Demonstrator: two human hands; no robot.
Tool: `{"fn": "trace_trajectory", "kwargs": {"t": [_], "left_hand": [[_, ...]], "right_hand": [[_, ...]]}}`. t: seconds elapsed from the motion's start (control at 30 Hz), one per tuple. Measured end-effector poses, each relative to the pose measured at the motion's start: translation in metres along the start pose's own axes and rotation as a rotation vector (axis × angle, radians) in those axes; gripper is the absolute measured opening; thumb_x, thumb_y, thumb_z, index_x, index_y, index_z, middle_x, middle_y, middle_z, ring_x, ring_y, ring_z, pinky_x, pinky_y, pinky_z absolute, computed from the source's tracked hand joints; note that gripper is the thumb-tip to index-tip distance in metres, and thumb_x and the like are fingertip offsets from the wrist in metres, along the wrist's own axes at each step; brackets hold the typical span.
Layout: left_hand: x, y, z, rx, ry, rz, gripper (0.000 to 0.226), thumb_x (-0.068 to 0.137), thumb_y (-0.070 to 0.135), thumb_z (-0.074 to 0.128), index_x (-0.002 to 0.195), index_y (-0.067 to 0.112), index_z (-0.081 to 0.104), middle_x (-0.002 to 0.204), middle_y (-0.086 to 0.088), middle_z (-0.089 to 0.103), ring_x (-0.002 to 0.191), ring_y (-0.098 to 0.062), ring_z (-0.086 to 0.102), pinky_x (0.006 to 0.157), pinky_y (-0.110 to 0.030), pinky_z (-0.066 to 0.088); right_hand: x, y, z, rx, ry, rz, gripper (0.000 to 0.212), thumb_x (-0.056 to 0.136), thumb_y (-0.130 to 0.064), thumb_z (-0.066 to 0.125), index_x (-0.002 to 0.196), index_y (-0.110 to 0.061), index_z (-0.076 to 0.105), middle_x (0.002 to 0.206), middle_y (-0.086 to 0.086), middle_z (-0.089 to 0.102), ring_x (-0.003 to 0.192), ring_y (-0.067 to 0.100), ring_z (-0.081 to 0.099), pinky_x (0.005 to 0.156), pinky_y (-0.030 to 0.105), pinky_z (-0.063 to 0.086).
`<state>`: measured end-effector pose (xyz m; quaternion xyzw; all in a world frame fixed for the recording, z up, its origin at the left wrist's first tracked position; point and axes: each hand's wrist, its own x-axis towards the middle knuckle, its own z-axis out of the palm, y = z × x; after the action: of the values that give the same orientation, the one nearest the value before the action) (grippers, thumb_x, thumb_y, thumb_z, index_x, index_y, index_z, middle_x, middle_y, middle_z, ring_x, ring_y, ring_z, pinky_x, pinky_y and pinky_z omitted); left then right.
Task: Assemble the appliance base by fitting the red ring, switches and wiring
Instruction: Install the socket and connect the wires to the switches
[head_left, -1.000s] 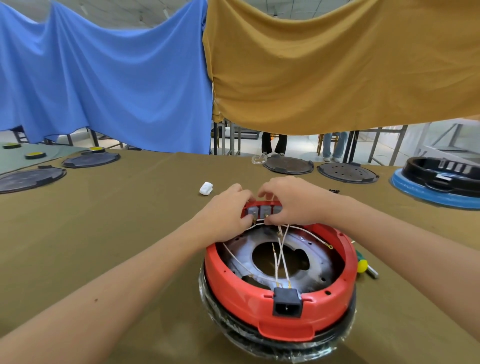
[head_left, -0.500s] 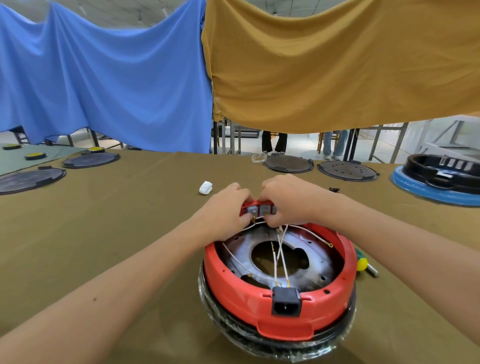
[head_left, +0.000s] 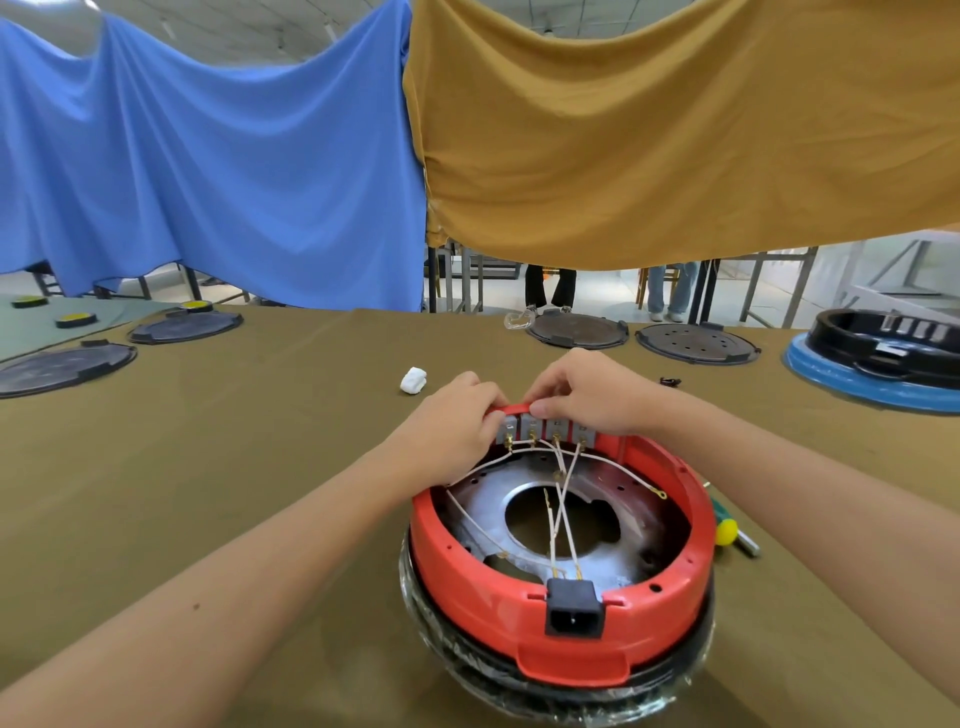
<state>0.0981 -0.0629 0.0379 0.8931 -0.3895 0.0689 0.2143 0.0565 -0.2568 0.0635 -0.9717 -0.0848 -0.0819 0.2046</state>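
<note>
Drapes: blue cloth (head_left: 208, 171) left, ochre cloth (head_left: 675, 135) right, hung over the table.
Table (head_left: 208, 467): olive cover; dark discs (head_left: 576, 330) along the far edge.
Base (head_left: 558, 613): near edge, centre, red ring (head_left: 467, 577) on top.
Switches (head_left: 543, 428): ring's far rim; left hand (head_left: 452, 431) and right hand (head_left: 587, 395) both pinch there.

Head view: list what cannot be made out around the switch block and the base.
- Switch block: its front face, hidden behind the red ring wall and both hands' fingers.
- Left hand: fingertips tucked behind the block.
- Right hand: covers the block's right end.
- Screwdriver: mostly hidden behind the ring.
- Black base: underside cut off by the bottom edge.
</note>
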Motion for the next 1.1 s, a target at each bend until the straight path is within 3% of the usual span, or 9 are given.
{"fn": "trace_trajectory", "kwargs": {"t": [0.2,0.33,0.4,0.5,0.6,0.73,0.87,0.97,1.1], "left_hand": [[0.004,-0.002,0.001,-0.025,-0.001,-0.007,0.020,0.103,0.024,0.047,0.114,0.017,0.062,0.099,0.007,0.043,0.093,-0.014,0.050,0.078,-0.021,0.032],[0.000,-0.001,-0.001,-0.047,0.013,-0.003,0.022,0.103,0.023,0.048,0.117,0.017,0.063,0.104,0.004,0.049,0.099,-0.012,0.051,0.087,-0.022,0.036],[-0.002,-0.001,-0.002,-0.063,0.022,-0.016,0.024,0.103,0.022,0.048,0.120,0.017,0.063,0.108,0.004,0.052,0.100,-0.010,0.051,0.090,-0.022,0.038],[-0.004,-0.002,-0.002,-0.150,0.033,-0.061,0.023,0.102,0.020,0.049,0.121,0.018,0.062,0.113,0.003,0.059,0.101,-0.008,0.056,0.087,-0.021,0.040],[-0.006,-0.001,-0.002,-0.184,0.036,-0.080,0.018,0.101,0.019,0.050,0.112,0.024,0.063,0.109,0.005,0.060,0.097,-0.005,0.057,0.081,-0.020,0.041],[-0.006,-0.001,-0.002,-0.190,0.039,-0.098,0.017,0.100,0.020,0.051,0.109,0.028,0.063,0.108,0.008,0.059,0.095,-0.001,0.056,0.075,-0.013,0.039],[-0.007,0.000,-0.002,-0.194,0.037,-0.117,0.019,0.100,0.020,0.051,0.113,0.025,0.065,0.110,0.006,0.062,0.100,-0.006,0.058,0.083,-0.020,0.042],[-0.006,-0.001,-0.002,-0.196,0.034,-0.131,0.019,0.100,0.021,0.051,0.113,0.027,0.065,0.110,0.008,0.062,0.101,-0.007,0.059,0.084,-0.023,0.043],[-0.006,-0.002,-0.002,-0.198,0.030,-0.136,0.019,0.100,0.022,0.052,0.111,0.028,0.066,0.109,0.008,0.063,0.099,-0.006,0.059,0.083,-0.024,0.044]], "right_hand": [[0.004,0.000,0.006,0.020,0.061,0.033,0.011,0.091,-0.018,0.069,0.096,-0.019,0.078,0.073,-0.019,0.063,0.060,-0.017,0.055,0.052,0.003,0.038],[-0.012,0.002,-0.001,0.205,0.041,0.052,0.019,0.096,-0.025,0.062,0.104,-0.018,0.077,0.095,-0.019,0.068,0.083,-0.010,0.063,0.070,0.007,0.045],[-0.029,0.013,-0.012,0.462,0.204,0.138,0.022,0.099,-0.024,0.057,0.110,-0.015,0.073,0.104,-0.013,0.070,0.093,-0.002,0.067,0.079,0.011,0.052],[-0.060,0.047,-0.031,0.739,0.512,0.387,0.020,0.100,-0.012,0.053,0.110,-0.009,0.071,0.095,0.005,0.073,0.083,0.013,0.067,0.072,0.021,0.058],[-0.092,0.082,-0.032,0.618,0.531,0.561,0.018,0.096,-0.008,0.057,0.106,-0.009,0.071,0.094,0.009,0.072,0.079,0.015,0.063,0.068,0.024,0.056],[-0.101,0.109,-0.014,0.240,0.451,0.647,0.012,0.092,-0.022,0.064,0.103,-0.020,0.070,0.104,0.001,0.069,0.096,0.016,0.062,0.085,0.035,0.054],[-0.094,0.116,0.011,-0.095,0.391,0.812,0.042,0.092,-0.047,0.061,0.113,-0.011,0.061,0.115,0.011,0.061,0.113,0.030,0.054,0.095,0.044,0.049],[-0.091,0.121,0.019,-0.152,0.314,0.834,0.035,0.097,-0.039,0.055,0.112,-0.008,0.063,0.119,0.014,0.060,0.114,0.034,0.050,0.095,0.043,0.047],[-0.093,0.127,0.016,-0.145,0.374,0.850,0.039,0.097,-0.038,0.058,0.116,-0.003,0.056,0.124,0.019,0.052,0.116,0.035,0.048,0.096,0.041,0.042]]}}
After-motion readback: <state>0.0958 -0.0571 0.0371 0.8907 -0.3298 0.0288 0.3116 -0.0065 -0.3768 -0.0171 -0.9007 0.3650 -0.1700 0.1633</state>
